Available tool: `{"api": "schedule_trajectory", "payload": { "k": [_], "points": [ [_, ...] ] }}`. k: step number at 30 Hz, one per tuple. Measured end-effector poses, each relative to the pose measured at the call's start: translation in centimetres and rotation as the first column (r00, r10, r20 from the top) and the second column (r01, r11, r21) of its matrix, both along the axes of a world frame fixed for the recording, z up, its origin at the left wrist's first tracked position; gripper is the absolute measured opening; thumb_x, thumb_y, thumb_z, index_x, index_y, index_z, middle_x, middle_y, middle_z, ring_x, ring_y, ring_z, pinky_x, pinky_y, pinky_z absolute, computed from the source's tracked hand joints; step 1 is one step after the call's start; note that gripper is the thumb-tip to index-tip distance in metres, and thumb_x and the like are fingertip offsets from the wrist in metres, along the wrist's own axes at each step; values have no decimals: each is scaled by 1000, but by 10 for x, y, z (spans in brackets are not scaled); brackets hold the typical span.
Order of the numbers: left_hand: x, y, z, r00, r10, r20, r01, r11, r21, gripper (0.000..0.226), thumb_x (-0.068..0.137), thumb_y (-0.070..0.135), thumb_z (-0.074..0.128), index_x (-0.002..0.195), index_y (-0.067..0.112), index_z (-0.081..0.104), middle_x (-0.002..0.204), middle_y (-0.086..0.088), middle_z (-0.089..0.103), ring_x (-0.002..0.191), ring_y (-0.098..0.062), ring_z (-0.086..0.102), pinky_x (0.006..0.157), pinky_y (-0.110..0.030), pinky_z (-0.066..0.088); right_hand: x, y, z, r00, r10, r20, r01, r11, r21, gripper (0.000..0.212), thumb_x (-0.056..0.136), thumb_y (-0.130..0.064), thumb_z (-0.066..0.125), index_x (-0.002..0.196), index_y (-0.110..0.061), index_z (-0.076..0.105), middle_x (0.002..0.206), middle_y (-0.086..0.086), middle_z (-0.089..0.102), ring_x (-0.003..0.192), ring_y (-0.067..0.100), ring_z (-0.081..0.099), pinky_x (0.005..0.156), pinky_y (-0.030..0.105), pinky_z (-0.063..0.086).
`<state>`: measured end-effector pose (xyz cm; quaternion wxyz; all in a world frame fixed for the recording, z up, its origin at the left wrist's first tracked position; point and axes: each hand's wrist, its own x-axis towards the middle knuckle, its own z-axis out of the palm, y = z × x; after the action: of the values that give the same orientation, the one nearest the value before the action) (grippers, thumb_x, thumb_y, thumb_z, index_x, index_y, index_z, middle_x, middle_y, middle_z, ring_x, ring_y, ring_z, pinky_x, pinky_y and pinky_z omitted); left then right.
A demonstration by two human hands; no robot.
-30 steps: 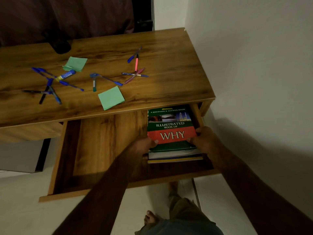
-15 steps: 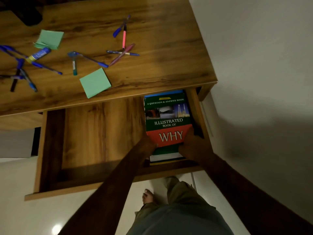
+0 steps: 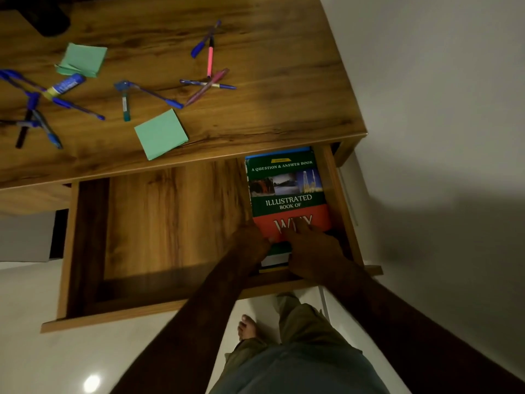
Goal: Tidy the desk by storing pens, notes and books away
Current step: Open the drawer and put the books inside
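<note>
1. Wooden desk (image 3: 284, 115) with its wide drawer (image 3: 170, 223) pulled out. The drawer's right wall stands just beside the books, and the desk's front edge overhangs their far end.
2. A green and red book (image 3: 287, 194) lies on top of a small stack in the right end of the drawer. The edges of the lower books (image 3: 274, 260) show at the near end.
3. The right hand (image 3: 315, 251) lies on the red band of the cover with its fingers stretched out, hiding part of the title.
4. The left hand (image 3: 251, 241) touches the stack's near left corner. Its fingers are hidden, so I cannot tell whether they grip.
5. On the desk top lie two green note pads, one (image 3: 161, 134) near the front edge and the other (image 3: 82, 60) farther back to the left. Scattered pens lie around them, among them a pink pen (image 3: 210, 56). There is also a blue tube (image 3: 66, 84), and a dark object (image 3: 45, 19) sits in the far left corner.
6. A bare foot (image 3: 247, 327) stands on the pale floor below the drawer front.
7. A second ago the right hand held the stack's right edge; now it rests on the cover. The pens and pads lie as before.
</note>
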<state>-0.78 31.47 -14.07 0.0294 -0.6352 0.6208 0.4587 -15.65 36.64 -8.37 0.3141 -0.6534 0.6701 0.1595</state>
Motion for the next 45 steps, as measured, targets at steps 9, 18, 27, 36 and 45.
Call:
{"api": "schedule_trajectory", "payload": {
  "k": [9,18,27,36,45],
  "points": [
    [18,11,30,972,-215,91,219,975,-37,52,97,39,54,142,17,38,133,-13,58,116,-28,60,97,-39,50,4,5,4,997,-55,53,54,998,11,67,92,-39,59,153,-26,33,160,6,31,140,35,39,110,52,42],
    [67,24,92,896,-420,144,436,894,-101,40,95,34,54,133,19,51,132,-4,59,119,-23,56,91,-27,41,48,22,26,990,54,134,-38,993,-114,66,82,-64,48,136,-27,51,137,2,54,121,29,57,98,47,52],
    [133,60,102,856,-499,132,513,851,-111,31,86,33,69,115,23,67,114,4,68,107,-15,62,85,-25,49,90,58,43,992,85,94,-72,989,-128,40,88,-48,67,123,-29,62,116,-2,68,108,22,66,96,40,52],
    [149,74,92,833,-419,361,526,802,-285,22,88,38,66,109,34,63,110,5,66,101,-19,63,79,-33,46,103,66,39,999,39,-18,-43,968,-248,24,90,-34,64,114,-34,63,110,-6,68,101,18,64,90,38,53],
    [137,54,84,830,-346,436,500,808,-310,20,90,34,62,109,30,60,110,3,63,98,-20,61,86,-38,50,100,43,34,1000,-6,-26,-1,959,-285,21,92,-32,65,113,-31,65,108,-6,68,100,17,65,88,35,52]
  ]
}}
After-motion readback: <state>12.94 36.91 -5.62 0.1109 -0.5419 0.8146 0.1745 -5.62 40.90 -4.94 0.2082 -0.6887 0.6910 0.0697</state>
